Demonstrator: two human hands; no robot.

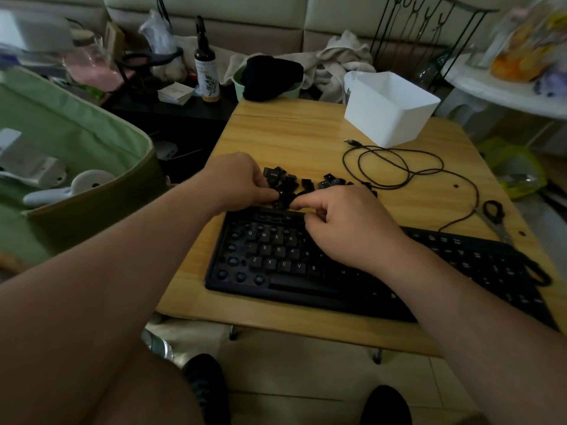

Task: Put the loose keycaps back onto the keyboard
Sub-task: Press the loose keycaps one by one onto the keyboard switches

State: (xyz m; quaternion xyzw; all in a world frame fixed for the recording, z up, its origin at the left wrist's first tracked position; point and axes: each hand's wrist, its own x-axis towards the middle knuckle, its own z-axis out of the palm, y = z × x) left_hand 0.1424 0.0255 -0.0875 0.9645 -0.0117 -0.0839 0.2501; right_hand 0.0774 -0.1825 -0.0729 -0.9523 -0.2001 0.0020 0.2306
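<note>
A: Where are the loose keycaps [290, 182]?

B: Heaped mid-desk, just behind the black keyboard [306, 265] at the near edge. Its left columns show bare switch sockets; the right end is dim and cut off

A: And the hands?

B: Left hand [237, 182] has its fingers curled into the pile, pinching a keycap. Right hand [346, 228] is curled too, fingertips meeting the left's; what it grips is hidden

A: Beyond that?

B: A coiled black cable [399, 167] right of the heap, a white box [391, 108] at the desk's [291, 133] far right corner, scissors [494, 216] by the right edge, blurry
</note>
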